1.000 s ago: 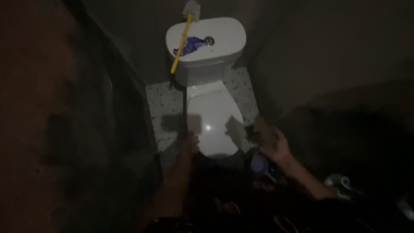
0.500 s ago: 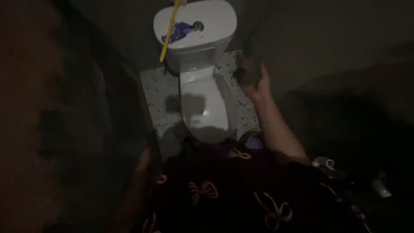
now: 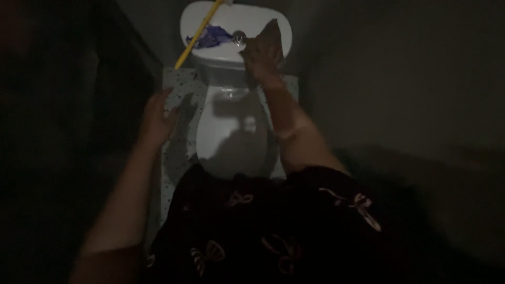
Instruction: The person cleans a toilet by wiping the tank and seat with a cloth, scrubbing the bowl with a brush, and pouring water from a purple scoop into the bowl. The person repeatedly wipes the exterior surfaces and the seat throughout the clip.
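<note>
A white toilet (image 3: 231, 131) with its lid down stands in a dark, narrow room. My right hand (image 3: 260, 58) reaches to the front right of the tank top (image 3: 252, 18), shut on a dark brownish rag (image 3: 272, 32) that rests against the tank. My left hand (image 3: 155, 118) hovers with fingers apart over the speckled floor (image 3: 181, 89) left of the bowl, holding nothing. On the tank lie a yellow-handled brush (image 3: 197, 37) and a crumpled blue cloth (image 3: 213, 37), next to the round flush button (image 3: 239, 37).
Dark walls close in on both sides of the toilet. My dark patterned garment (image 3: 273, 231) fills the lower part of the view and hides the floor in front of the bowl.
My right hand has carried the rag from beside the bowl up to the tank top. My left hand has come forward beside the bowl. The toilet now sits closer in view.
</note>
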